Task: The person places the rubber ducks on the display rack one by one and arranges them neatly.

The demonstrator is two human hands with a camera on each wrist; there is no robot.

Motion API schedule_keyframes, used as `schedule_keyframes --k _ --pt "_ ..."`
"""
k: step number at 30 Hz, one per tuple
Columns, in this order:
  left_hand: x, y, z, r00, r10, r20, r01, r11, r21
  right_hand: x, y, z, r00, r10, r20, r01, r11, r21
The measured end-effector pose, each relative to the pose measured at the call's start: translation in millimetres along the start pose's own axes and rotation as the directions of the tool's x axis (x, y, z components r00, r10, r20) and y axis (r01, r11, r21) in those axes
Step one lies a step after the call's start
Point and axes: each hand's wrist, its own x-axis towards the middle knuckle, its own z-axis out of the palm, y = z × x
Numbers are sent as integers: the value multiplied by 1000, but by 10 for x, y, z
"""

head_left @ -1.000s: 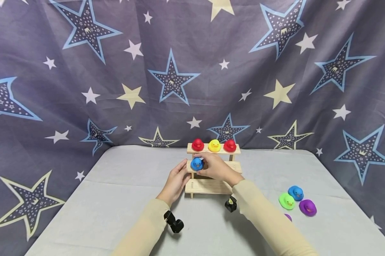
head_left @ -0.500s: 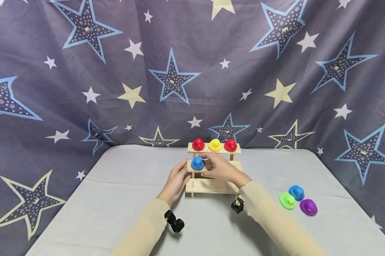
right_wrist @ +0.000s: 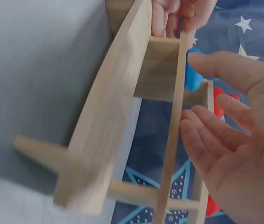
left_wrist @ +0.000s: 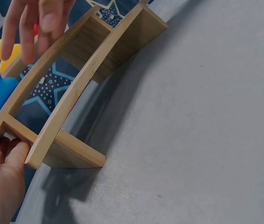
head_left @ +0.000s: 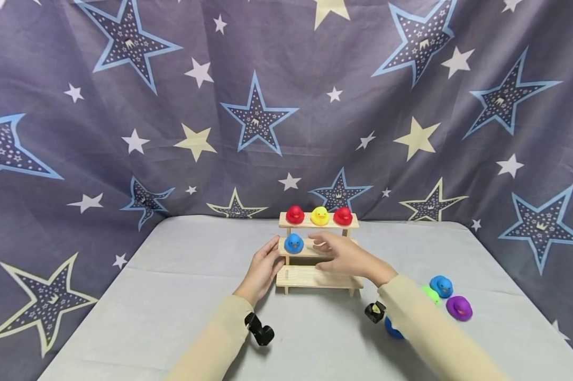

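A dark purple-grey, star-printed cloth is hanging across the upper frame, while a pale grey table is filling the lower centre.

Starry curtain behind a pale grey table

The far side is filled by the purple-grey curtain, which is gathered in soft folds. Large blue-edged stars are printed across it, several marked with a small crown. Yellow-edged stars are shown at near left and low along the far side. Cream stars and white stars are scattered between. The table is crossed at left by a faint crease.
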Motion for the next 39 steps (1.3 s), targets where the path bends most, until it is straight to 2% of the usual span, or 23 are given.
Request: schedule_keyframes --k 5,16,28,39 --pt "-17 8 8 1000 0 -8 0 1000 9 -172 26 -107 1000 -13 23 14 999 -33" --pt "-4 18 2 1000 6 -7 -6 1000 -2 -567 155 -367 999 -40 6 40 995 -89" --pt "-26 21 20 1000 -6 -15 6 1000 14 -1054 318 -552 999 23 -28 -27 991 -130" --pt "-19 6 3 1000 5 -4 -5 1000 17 -1381 472 -620 996 72 -58 -80 986 -146"
